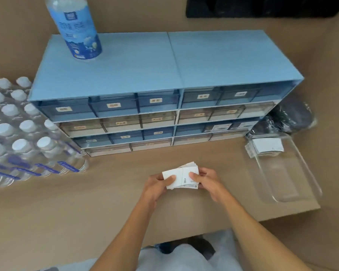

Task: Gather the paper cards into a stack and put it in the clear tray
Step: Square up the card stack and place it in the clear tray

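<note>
The stack of paper cards is held just above the tan table, in front of the drawer cabinet; its long axis runs left to right across the view, broad face up, with small print near the right end; the edges are not squared, some cards fanning out at the far corner. The left hand grips the left end, thumb pressed on the top face, fingers curled beneath and closed on the cards; the right hand grips the right end in like manner, thumb on top, fingers folded under. Both forearms reach forward from the bottom of the view and converge at the stack, wrists roughly level.

The clear tray lies well to the right on the table, its long axis running away from the person; a smaller pile of white cards already rests at its far end. A blue drawer cabinet stands behind, a labelled water bottle upright on its top; a shrink-wrapped pack of bottles sits at the left.
</note>
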Motion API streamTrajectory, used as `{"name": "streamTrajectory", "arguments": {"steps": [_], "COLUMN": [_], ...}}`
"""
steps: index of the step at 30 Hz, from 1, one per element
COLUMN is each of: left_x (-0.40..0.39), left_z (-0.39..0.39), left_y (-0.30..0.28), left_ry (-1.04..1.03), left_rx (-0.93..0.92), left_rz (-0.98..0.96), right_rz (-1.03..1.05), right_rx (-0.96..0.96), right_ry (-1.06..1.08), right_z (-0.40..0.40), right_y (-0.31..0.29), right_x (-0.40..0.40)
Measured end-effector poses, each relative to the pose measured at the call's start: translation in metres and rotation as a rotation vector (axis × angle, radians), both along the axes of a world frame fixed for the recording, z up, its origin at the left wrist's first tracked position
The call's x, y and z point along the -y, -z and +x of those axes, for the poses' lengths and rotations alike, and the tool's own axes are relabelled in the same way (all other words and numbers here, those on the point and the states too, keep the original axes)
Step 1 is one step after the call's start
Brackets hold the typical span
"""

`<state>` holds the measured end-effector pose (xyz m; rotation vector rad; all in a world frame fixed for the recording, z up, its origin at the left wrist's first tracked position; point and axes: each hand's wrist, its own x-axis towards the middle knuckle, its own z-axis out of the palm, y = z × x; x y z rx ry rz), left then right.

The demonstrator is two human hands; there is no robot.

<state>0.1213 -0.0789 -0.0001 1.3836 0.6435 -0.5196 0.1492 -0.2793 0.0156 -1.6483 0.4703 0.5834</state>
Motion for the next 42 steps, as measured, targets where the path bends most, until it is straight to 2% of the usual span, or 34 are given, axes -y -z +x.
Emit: {"name": "streamTrajectory", "arguments": {"steps": [7,15,22,28,32,38,42], "left_x": [0.054,0.065,0.064,0.067,0.072,0.097,0.099], "left_z": [0.02,0.007,-0.014,-0.014,-0.018,-0.029,-0.028], "left_y": [-0.004,-0.003,0.004,0.004,0.006,0.011,0.012], "left_ry": [0.159,0.222,0.191,0.172,0.146,0.108,0.103], "left_rx": [0.057,0.277,0.33,0.366,0.374,0.357,0.352], "left_rz": [0.09,0.314,0.474,0.467,0.458,0.453,0.376], "right_rz": [-0.029,-0.09,-0.144,-0.206,-0.27,-0.25,-0.291], "right_rx": [0.0,0.183,0.248,0.214,0.267,0.282,0.323], "right_ry": [0.098,-0.043,-0.131,-0.192,-0.106,0.135,0.132], "right_z": [-0.012,-0.018,-0.027,-0.023,-0.016,-0.018,-0.017], "right_y": [0.005,0.011,0.014,0.012,0.017,0.031,0.038], "right_x": [0.057,0.066,0.057,0.045,0.032,0.013,0.013]}}
